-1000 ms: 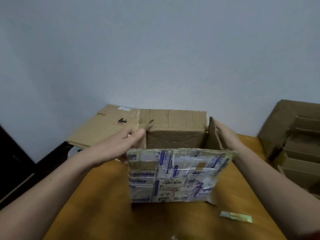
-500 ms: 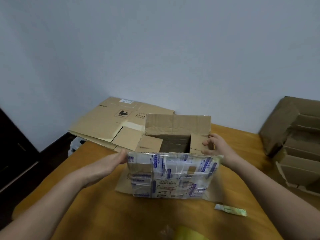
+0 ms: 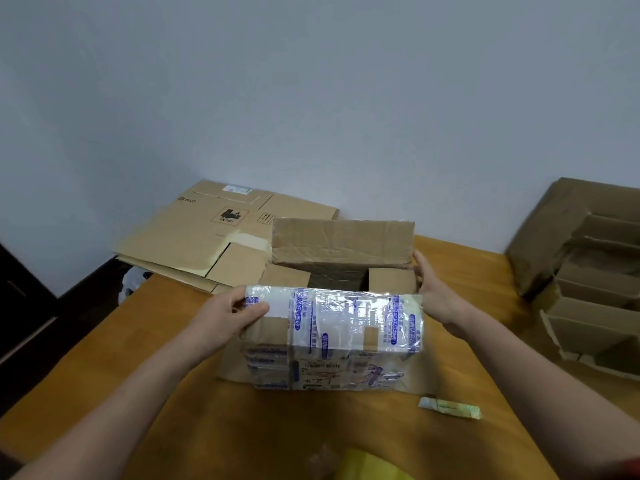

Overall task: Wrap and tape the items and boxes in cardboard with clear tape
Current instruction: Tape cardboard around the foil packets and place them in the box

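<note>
Here, the left hand (image 3: 228, 315) grips the left corner of the near flap (image 3: 332, 320), thumb on its taped top. The right hand (image 3: 434, 292) lies straight-fingered against the right side of the box (image 3: 329, 368), clasping nothing. Between the hands the box mouth is open — far flap (image 3: 343, 240) upright, short side flaps (image 3: 391, 278) folded in. Beyond the left hand, flattened cardboard (image 3: 194, 233) at the far corner of the table (image 3: 485, 282). Right of the right hand, bare wood, then stacked cardboard (image 3: 588, 265). By the right forearm — a paper strip (image 3: 450, 407). Pale wall (image 3: 311, 98) behind.
</note>
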